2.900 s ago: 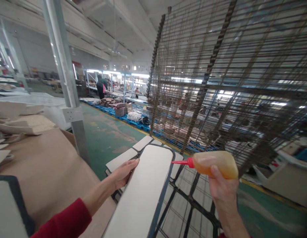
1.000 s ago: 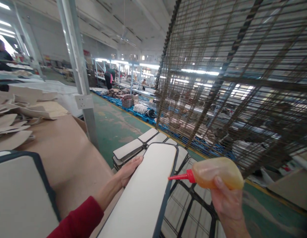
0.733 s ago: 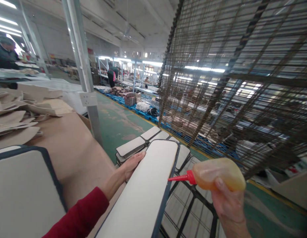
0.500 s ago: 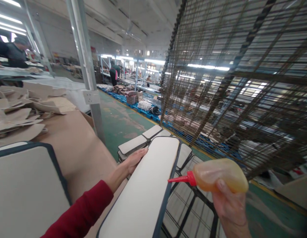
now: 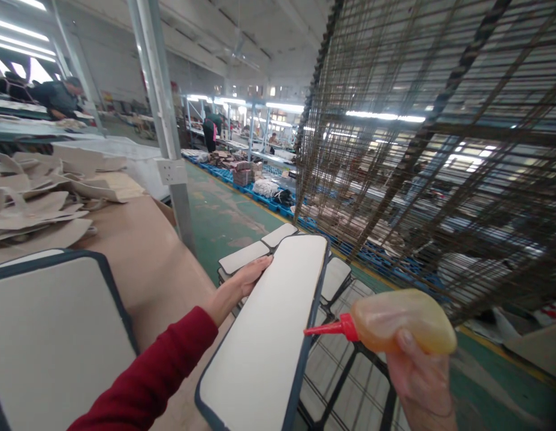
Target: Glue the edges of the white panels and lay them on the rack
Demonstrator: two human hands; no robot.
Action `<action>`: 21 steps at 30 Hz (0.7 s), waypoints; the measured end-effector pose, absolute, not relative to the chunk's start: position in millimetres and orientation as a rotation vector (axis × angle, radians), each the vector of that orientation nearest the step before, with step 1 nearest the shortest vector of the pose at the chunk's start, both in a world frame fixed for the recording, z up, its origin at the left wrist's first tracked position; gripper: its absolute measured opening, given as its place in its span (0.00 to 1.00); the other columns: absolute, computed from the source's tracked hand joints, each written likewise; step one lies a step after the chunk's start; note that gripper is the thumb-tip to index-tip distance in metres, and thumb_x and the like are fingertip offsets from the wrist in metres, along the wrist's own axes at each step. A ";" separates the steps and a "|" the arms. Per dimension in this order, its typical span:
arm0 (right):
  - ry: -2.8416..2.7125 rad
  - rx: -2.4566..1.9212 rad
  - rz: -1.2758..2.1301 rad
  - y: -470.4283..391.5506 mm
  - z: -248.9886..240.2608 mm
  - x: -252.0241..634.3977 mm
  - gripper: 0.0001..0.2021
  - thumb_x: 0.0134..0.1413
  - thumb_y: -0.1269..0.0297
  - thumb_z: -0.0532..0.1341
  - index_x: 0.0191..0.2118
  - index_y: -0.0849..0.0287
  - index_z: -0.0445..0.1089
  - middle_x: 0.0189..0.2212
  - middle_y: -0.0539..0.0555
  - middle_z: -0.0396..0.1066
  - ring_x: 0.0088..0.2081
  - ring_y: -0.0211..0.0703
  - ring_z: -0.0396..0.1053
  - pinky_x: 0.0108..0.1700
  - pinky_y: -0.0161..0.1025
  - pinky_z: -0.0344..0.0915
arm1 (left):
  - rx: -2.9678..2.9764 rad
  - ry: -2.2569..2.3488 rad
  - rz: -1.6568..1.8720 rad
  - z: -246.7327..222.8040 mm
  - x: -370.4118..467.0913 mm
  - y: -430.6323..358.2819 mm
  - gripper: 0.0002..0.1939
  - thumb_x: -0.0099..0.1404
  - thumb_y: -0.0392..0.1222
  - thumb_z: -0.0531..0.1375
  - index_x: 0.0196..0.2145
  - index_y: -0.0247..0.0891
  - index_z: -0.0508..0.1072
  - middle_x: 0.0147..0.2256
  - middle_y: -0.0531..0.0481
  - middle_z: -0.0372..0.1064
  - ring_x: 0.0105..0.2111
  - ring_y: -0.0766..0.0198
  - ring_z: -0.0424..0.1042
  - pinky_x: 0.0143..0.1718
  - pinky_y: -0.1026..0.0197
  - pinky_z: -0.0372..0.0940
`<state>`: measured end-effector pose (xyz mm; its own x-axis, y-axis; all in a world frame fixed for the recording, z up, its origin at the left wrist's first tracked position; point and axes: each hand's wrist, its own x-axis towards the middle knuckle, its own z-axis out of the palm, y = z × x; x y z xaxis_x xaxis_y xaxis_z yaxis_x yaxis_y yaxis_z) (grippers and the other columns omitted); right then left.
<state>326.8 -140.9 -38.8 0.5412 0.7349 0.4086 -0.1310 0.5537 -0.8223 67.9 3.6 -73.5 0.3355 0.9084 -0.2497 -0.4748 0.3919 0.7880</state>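
A long white panel with a dark blue edge band (image 5: 264, 323) slants across the middle in front of me. My left hand (image 5: 250, 276) grips its far left edge, with part of the fingers hidden by the panel. My right hand (image 5: 419, 377) is wrapped round a soft squeeze bottle of yellowish liquid (image 5: 404, 320), held on its side. The bottle's red nozzle (image 5: 327, 328) points left, and its tip is at the panel's right edge, against the dark band. Similar white panels with dark edges (image 5: 244, 257) lie stacked beyond and below it.
On the left, a brown work surface (image 5: 156, 257) carries beige cut pieces (image 5: 44, 197) and another large dark-edged panel (image 5: 53, 335). A grey post with a socket box (image 5: 172, 172) stands behind it. A tall wire-mesh rack (image 5: 395, 120) leans at right. Other people work farther off.
The long panel has drawn slightly back, so its near rounded end shows now. The bottle tip has moved a little down along the right edge. Both hands keep their holds.
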 end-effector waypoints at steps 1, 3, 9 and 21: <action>-0.841 -0.830 0.592 -141.7 -39.1 326.4 0.22 0.36 0.61 0.74 0.41 0.55 0.75 0.29 0.51 0.76 0.30 0.44 0.73 0.38 0.39 0.71 | 0.664 0.794 0.988 -73.1 68.3 5.3 0.06 0.65 0.36 0.60 0.38 0.31 0.75 0.26 0.45 0.76 0.21 0.63 0.73 0.25 0.63 0.70; -0.838 -0.834 0.594 -143.0 -39.5 325.7 0.24 0.36 0.61 0.74 0.44 0.55 0.75 0.30 0.52 0.76 0.31 0.44 0.74 0.38 0.39 0.71 | 0.649 0.855 0.967 -71.5 68.8 8.1 0.08 0.67 0.36 0.58 0.39 0.30 0.75 0.26 0.45 0.76 0.21 0.62 0.73 0.26 0.62 0.71; -0.850 -0.814 0.607 -145.9 -39.1 325.1 0.27 0.36 0.61 0.75 0.47 0.55 0.73 0.32 0.52 0.76 0.32 0.42 0.73 0.36 0.34 0.71 | 0.664 0.838 0.955 -72.1 66.5 17.4 0.10 0.68 0.36 0.56 0.42 0.28 0.74 0.27 0.42 0.77 0.22 0.61 0.75 0.24 0.62 0.71; -0.842 -0.853 0.605 -153.7 -36.2 323.2 0.23 0.35 0.62 0.74 0.42 0.54 0.74 0.32 0.53 0.76 0.33 0.46 0.74 0.32 0.37 0.72 | 0.707 0.735 0.968 -74.8 63.5 34.9 0.17 0.65 0.38 0.61 0.50 0.28 0.73 0.31 0.40 0.78 0.22 0.61 0.75 0.24 0.62 0.72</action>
